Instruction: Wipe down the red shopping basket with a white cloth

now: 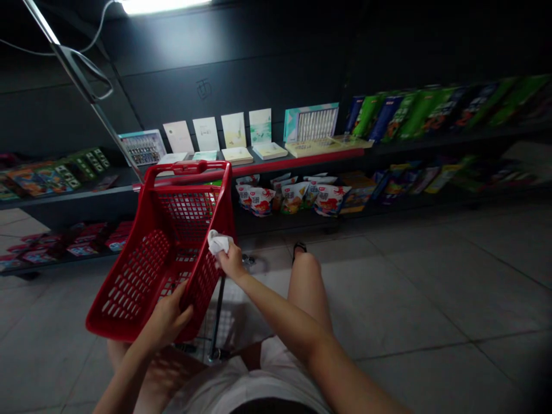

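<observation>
Hands first: what is the left hand (166, 319) doing?

Clamped on the near edge of a red plastic basket (185, 168), with the fingers curled over its mesh wall. It holds the basket tilted in front of the person's legs (306, 293).

And the right hand (230, 261)?

Fingers and thumb are closed together on a crumpled white cloth (218, 242). The cloth sits at the basket's upper side rim, though I can't tell for sure whether it is touching or just beside it.

Where's the basket in the room?

Above a tiled floor (431, 299), facing dark shelving (474, 138). A chrome pole (86, 98) seems to rise from its far end, but that link is hard to confirm.

How far along does it all look?

Only a rough reading is possible. The cloth is at one stretch of rim, with the other rims and walls beyond it. I make out only red mesh inside the basket. Snack pouches (261, 201) stand on the lower shelf and paper booklets (235, 129) on the upper one, out of reach of both hands.
</observation>
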The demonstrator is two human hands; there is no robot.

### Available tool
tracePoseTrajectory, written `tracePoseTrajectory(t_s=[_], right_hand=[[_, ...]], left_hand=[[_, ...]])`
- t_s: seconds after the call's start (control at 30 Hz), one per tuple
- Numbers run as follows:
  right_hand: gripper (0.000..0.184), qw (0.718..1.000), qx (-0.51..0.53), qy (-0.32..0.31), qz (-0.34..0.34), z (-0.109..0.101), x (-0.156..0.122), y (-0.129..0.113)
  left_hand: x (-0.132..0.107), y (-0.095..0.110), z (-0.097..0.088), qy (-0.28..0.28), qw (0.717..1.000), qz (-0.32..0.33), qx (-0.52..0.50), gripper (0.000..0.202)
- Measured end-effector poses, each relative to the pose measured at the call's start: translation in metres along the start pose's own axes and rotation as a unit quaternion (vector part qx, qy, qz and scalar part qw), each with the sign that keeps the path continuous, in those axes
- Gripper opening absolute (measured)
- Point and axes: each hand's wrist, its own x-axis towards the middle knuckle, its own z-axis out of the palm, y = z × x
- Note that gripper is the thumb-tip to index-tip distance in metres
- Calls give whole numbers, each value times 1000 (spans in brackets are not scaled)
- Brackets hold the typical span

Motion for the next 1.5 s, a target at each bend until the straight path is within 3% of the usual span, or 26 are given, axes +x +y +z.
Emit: tracePoseTrajectory(t_s=[0.07, 0.13, 0.2, 0.33, 0.43, 0.53, 0.73, 0.83, 0.9, 0.97, 1.07, 1.13, 1.2, 1.27, 1.33, 1.4, 1.5], right_hand=[[26, 999, 23, 46, 16, -21, 26, -1], [30, 988, 8, 147, 42, -42, 67, -3], [34, 978, -25, 202, 37, -57, 112, -6], [43, 984, -55, 159, -55, -57, 168, -16], [45, 982, -86, 148, -84, -44, 165, -17], [44, 978, -110, 153, -87, -35, 135, -6], [42, 988, -128, 87, -20, -34, 44, 50], [36, 990, -128, 54, 29, -48, 22, 73], [36, 987, -117, 101, 46, -63, 33, 75], [39, 977, -101, 184, 39, -81, 65, 61], [40, 964, -111, 235, -54, -100, 128, 23], [42, 960, -125, 223, -115, -102, 160, -2], [43, 963, -135, 175, -152, -92, 172, -20], [44, 968, -141, 126, -168, -74, 163, -26], [45, 970, -142, 99, -171, -52, 137, -22], [47, 974, -137, 85, -160, -32, 104, -9], [50, 986, -118, 39, -115, -11, 53, 22]], left_hand=[[-5, 0, -3, -7, 1000, 7, -10, 54], [-11, 0, -8, -17, 1000, 16, -22, 53], [-17, -1, -12, -27, 999, 23, -34, 54], [-30, -1, -21, -58, 996, 15, -62, 56], [-35, 1, -26, -73, 995, -3, -73, 57], [-34, -1, -29, -71, 995, -14, -72, 58], [-31, -23, -36, -66, 994, 15, -86, 56], [-31, -41, -42, -72, 994, 3, -87, 57], [-33, -55, -48, -84, 993, -6, -83, 58], [-36, -70, -52, -94, 993, -11, -65, 57], [-40, -85, -57, -97, 995, -30, -11, 61], [-38, -83, -58, -78, 996, -48, 23, 65], [-26, -68, -59, -41, 997, -46, 35, 68], [-1, -41, -59, 14, 999, -17, 24, 70], [37, -9, -56, 66, 997, 17, 29, 70], [81, 19, -50, 76, 995, 33, 54, 63], [138, 44, -37, 75, 989, -23, 124, 53]])
